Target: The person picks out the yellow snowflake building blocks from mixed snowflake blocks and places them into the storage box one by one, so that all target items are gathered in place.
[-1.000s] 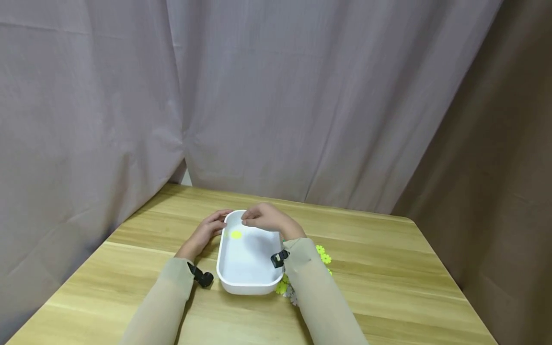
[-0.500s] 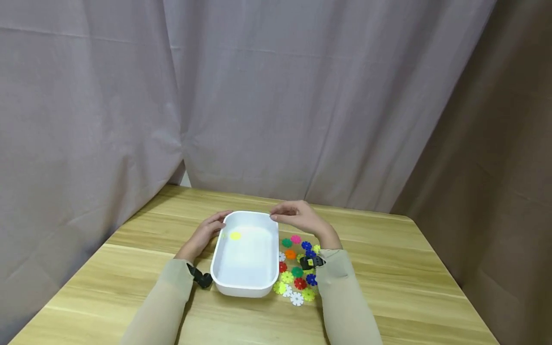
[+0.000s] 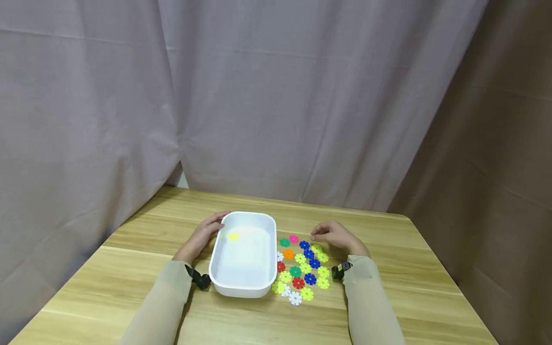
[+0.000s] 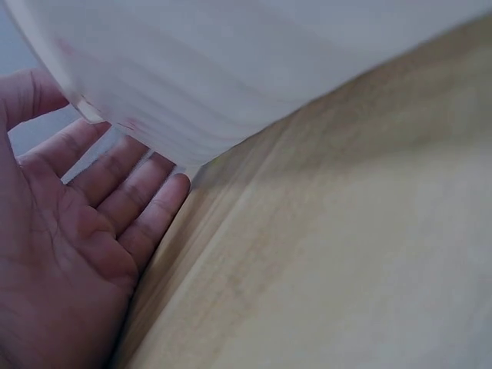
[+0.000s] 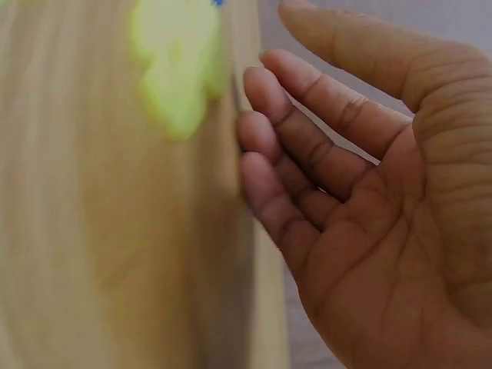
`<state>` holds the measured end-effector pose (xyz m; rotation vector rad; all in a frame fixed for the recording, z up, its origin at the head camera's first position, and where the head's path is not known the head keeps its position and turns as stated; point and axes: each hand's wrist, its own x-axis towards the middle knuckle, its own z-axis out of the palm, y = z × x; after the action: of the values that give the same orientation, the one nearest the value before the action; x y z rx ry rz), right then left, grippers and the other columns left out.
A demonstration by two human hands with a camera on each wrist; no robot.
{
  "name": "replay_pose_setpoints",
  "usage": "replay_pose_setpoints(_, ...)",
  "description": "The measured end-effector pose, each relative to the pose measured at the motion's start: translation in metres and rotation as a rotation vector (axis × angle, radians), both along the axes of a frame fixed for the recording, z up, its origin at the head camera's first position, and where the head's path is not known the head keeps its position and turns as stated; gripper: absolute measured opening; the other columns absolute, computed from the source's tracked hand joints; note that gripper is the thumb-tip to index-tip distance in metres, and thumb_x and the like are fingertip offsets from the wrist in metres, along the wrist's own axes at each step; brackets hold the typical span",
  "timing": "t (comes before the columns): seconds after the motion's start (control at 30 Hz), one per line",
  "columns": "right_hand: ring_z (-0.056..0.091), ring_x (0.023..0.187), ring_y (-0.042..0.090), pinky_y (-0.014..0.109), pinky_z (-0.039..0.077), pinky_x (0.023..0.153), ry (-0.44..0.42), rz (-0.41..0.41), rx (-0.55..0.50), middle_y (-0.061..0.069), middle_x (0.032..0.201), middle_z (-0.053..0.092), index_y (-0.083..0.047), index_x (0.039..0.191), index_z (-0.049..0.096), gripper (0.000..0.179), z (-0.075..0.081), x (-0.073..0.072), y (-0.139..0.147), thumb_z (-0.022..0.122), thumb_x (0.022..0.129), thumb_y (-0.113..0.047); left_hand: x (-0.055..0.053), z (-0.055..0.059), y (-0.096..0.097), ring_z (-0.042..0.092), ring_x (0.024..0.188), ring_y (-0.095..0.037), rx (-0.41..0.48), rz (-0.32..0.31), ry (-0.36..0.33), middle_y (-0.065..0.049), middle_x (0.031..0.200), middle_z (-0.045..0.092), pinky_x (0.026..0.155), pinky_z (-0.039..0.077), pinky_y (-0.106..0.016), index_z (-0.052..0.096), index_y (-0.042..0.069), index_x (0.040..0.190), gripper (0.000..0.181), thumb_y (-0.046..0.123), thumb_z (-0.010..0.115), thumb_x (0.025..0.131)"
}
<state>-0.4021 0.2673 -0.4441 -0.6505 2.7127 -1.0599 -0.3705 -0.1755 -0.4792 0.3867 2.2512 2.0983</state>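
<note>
On the wooden surface (image 3: 409, 287), the white tray (image 3: 243, 263) stands right way up in front of me, with a group of notched discs (image 3: 295, 271) spread along its right side. This layout presumably keeps discs and tray within short reach of each other. One yellow disc (image 3: 233, 236) lies inside the tray, toward its far-left corner.

My left hand (image 3: 204, 237) is placed at that same corner, from outside. Its fingers are extended and slightly spread against the outer wall, with the thumb at the rim; I judge that this contact steadies the tray.

My right hand (image 3: 336, 235) is positioned at the far-right end of the group, near a blue disc (image 3: 304, 245). Its fingers are half bent, a moderate gap separates thumb and fingertips, and it holds nothing. I cannot tell whether it touches the surface.
</note>
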Motion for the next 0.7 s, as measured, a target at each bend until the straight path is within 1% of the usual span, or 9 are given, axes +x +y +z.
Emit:
replay_pose_setpoints(0.13, 0.058, 0.093, 0.019, 0.038, 0.046, 0.086, -0.021, -0.008, -0.007, 0.005, 0.101, 0.068, -0.004, 0.112, 0.071, 0.027, -0.009, -0.002, 0.009, 0.073, 0.091, -0.023, -0.001, 0.000, 0.000, 0.048, 0.134, -0.032, -0.016, -0.006, -0.004, -0.017, 0.148, 0.050, 0.114, 0.034, -0.046, 0.047, 0.013, 0.151, 0.051, 0.022, 0.052, 0.100)
replay_pose_setpoints(0.2, 0.057, 0.091, 0.020, 0.036, 0.046, 0.082, -0.025, 0.007, -0.012, 0.007, 0.101, 0.067, -0.003, 0.112, 0.070, 0.030, -0.010, -0.001, 0.013, 0.075, 0.090, -0.021, -0.002, -0.001, 0.000, 0.048, 0.134, -0.031, -0.012, -0.007, -0.008, -0.016, 0.148, 0.050, 0.114, 0.033, -0.046, 0.048, 0.015, 0.150, 0.051, 0.022, 0.052, 0.100)
replay_pose_setpoints(0.3, 0.056, 0.090, 0.020, 0.034, 0.045, 0.081, -0.033, 0.021, -0.019, 0.010, 0.101, 0.066, -0.001, 0.113, 0.069, 0.031, -0.011, 0.000, 0.017, 0.076, 0.088, -0.019, -0.003, -0.001, 0.000, 0.048, 0.134, -0.030, -0.011, -0.003, -0.008, -0.015, 0.147, 0.051, 0.114, 0.033, -0.046, 0.049, 0.016, 0.150, 0.050, 0.022, 0.052, 0.100)
replay_pose_setpoints(0.43, 0.054, 0.090, 0.020, 0.035, 0.043, 0.081, -0.065, 0.034, -0.018, 0.009, 0.101, 0.066, -0.002, 0.111, 0.069, 0.030, -0.010, 0.001, 0.018, 0.077, 0.087, -0.018, -0.003, -0.001, 0.000, 0.049, 0.133, -0.030, -0.024, 0.000, -0.004, -0.015, 0.147, 0.052, 0.114, 0.033, -0.046, 0.049, 0.015, 0.150, 0.051, 0.022, 0.052, 0.099)
replay_pose_setpoints(0.57, 0.053, 0.089, 0.020, 0.036, 0.042, 0.081, -0.071, 0.045, -0.013, 0.008, 0.098, 0.065, -0.003, 0.106, 0.069, 0.027, -0.010, -0.001, 0.016, 0.078, 0.087, -0.019, -0.003, 0.001, -0.001, 0.050, 0.132, -0.029, -0.036, -0.001, -0.001, -0.015, 0.147, 0.052, 0.113, 0.034, -0.047, 0.049, 0.015, 0.150, 0.052, 0.021, 0.052, 0.099)
replay_pose_setpoints(0.7, 0.053, 0.089, 0.020, 0.036, 0.042, 0.081, -0.078, 0.036, -0.017, 0.007, 0.098, 0.066, -0.003, 0.105, 0.069, 0.023, -0.011, -0.003, 0.016, 0.077, 0.088, -0.017, -0.004, 0.001, -0.001, 0.049, 0.133, -0.030, -0.024, -0.007, -0.004, -0.014, 0.148, 0.051, 0.114, 0.032, -0.048, 0.050, 0.016, 0.149, 0.051, 0.020, 0.053, 0.099)
